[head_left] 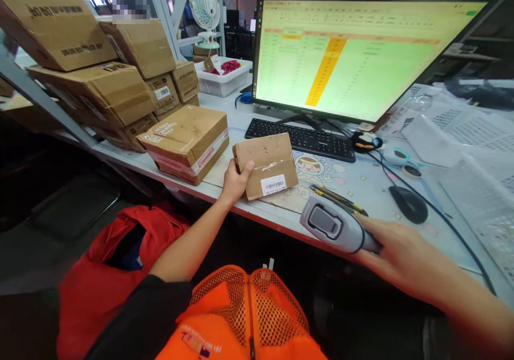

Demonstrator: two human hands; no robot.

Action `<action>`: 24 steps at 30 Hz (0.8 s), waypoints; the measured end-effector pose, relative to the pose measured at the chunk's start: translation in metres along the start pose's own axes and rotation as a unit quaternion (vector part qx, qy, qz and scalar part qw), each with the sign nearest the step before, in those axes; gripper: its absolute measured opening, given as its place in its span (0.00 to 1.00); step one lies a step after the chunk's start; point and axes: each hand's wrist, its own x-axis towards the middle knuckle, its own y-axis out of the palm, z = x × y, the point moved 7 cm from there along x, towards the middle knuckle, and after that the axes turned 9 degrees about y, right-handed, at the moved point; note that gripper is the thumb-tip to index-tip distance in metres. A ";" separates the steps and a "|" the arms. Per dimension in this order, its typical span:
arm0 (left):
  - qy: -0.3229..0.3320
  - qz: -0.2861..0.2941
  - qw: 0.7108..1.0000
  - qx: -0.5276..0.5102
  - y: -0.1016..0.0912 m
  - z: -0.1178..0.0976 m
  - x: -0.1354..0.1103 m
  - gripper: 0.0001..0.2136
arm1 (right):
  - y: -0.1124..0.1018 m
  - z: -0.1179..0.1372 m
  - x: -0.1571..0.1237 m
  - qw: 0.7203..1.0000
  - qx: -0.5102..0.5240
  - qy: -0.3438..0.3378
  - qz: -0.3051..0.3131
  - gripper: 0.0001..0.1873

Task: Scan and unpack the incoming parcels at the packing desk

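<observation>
My left hand (236,180) grips the left side of a small cardboard parcel (265,163) that lies on the desk in front of the keyboard; a white barcode label (273,184) faces up near its front edge. My right hand (395,253) is wrapped round the handle of a grey barcode scanner (333,224), whose head points toward the parcel from the right, a short way off the label. The scanner's black cable runs off to the right.
A larger taped box (188,140) lies left of the parcel, with several stacked cartons (100,90) behind. A keyboard (301,138), monitor (353,55) with a spreadsheet, mouse (408,204), pens (337,197) and white baskets (474,135) share the desk (373,183). A red bag (100,274) sits below.
</observation>
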 end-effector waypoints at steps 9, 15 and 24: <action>-0.020 0.028 0.998 -0.044 -0.007 0.014 -0.004 0.27 | -0.001 -0.026 0.056 0.999 0.021 0.003 -0.032 0.18; -0.049 0.034 0.995 -0.085 -0.011 0.031 0.000 0.30 | 0.005 -0.124 0.105 0.954 -0.120 0.252 -0.109 0.23; -0.063 0.026 0.994 -0.083 -0.013 0.033 -0.006 0.29 | -0.012 -0.109 0.131 0.930 -0.148 0.253 -0.223 0.26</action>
